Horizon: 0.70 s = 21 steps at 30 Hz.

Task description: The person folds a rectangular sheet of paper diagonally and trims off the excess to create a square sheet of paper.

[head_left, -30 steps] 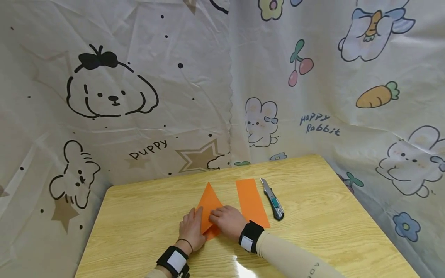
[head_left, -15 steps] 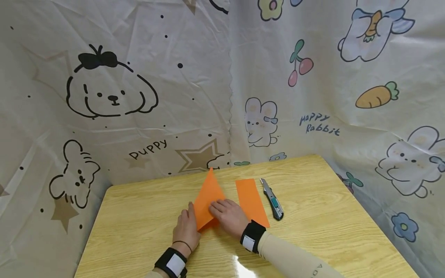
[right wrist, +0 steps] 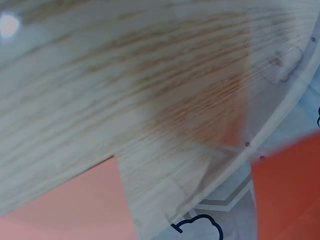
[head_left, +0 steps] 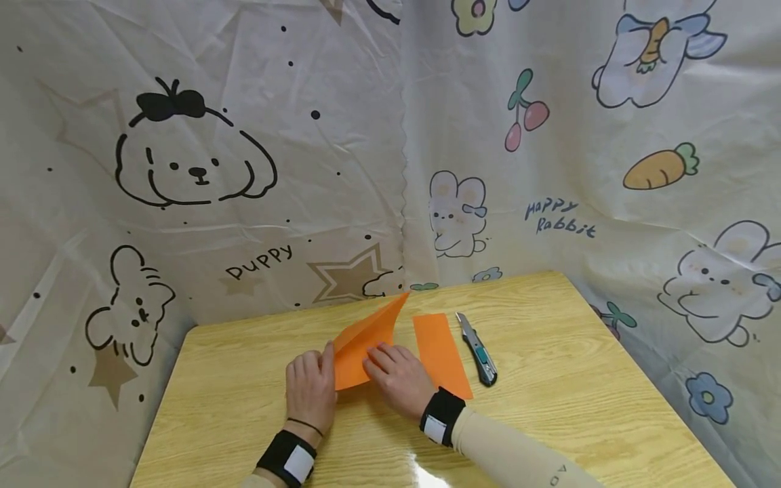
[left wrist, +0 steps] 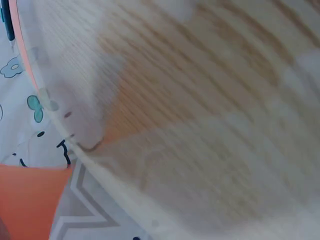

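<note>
Both hands hold a sheet of orange paper [head_left: 363, 349], raised off the table with its pointed corner towards the back wall. My left hand [head_left: 310, 390] pinches its left edge. At its lower right edge my right hand [head_left: 399, 376] grips it with bent fingers. Part of the sheet [left wrist: 30, 197] appears at the lower left of the left wrist view. In the right wrist view the paper [right wrist: 290, 190] stands at the right border. Neither wrist view shows the fingertips clearly.
A flat orange paper strip [head_left: 442, 356] lies just right of the right hand. Beside it is a utility knife [head_left: 478, 349] with its blade tip pointing to the back. The wooden table [head_left: 244, 352] ends at a printed curtain [head_left: 342, 169].
The orange paper has risen and its point has swung to the right as the sheet turned. My left hand has moved left with its edge; the right hand has stayed nearly in place.
</note>
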Each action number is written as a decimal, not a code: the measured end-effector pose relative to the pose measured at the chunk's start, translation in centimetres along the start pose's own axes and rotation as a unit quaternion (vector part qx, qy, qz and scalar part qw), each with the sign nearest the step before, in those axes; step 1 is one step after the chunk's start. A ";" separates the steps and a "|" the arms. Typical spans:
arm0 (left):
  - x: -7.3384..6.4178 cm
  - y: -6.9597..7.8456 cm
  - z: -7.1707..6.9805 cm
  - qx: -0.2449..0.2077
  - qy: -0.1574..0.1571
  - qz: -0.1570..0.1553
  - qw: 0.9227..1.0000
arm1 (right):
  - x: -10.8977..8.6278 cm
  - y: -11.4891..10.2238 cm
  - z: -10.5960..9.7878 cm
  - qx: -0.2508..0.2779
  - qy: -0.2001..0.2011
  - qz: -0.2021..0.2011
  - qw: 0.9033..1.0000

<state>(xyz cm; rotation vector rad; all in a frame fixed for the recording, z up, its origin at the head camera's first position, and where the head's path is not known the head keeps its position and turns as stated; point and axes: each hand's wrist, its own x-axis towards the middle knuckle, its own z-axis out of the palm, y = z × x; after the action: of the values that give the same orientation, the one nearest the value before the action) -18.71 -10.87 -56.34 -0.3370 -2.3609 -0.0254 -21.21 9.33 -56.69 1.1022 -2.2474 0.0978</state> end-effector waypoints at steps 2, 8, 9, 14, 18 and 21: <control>-0.1 0.1 0.0 0.011 -0.023 0.009 1.000 | 0.0 0.0 0.0 0.007 -0.001 0.002 1.000; -1.7 0.6 1.1 -0.005 -0.102 0.035 0.994 | -0.9 -0.3 0.4 -0.004 -0.029 -0.008 1.000; -1.8 0.8 1.3 -0.015 -0.112 0.037 0.993 | -1.2 -0.3 0.5 -0.008 -0.036 -0.010 0.999; -2.3 1.0 1.4 -0.042 -0.199 0.025 0.979 | -1.9 -0.8 1.0 0.003 -0.067 -0.015 0.998; -2.3 1.3 1.1 -0.062 -0.272 0.014 0.960 | -2.0 -1.2 1.4 0.010 -0.092 -0.009 0.996; -1.9 1.7 0.8 -0.088 -0.314 0.008 0.945 | -2.0 -1.5 1.4 0.004 -0.110 -0.004 0.994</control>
<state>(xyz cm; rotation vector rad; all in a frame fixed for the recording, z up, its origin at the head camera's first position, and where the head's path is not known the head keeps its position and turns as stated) -17.50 -9.58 -58.34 -0.5098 -2.9969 -0.1390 -19.89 9.28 -59.19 1.1746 -2.4385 -0.0202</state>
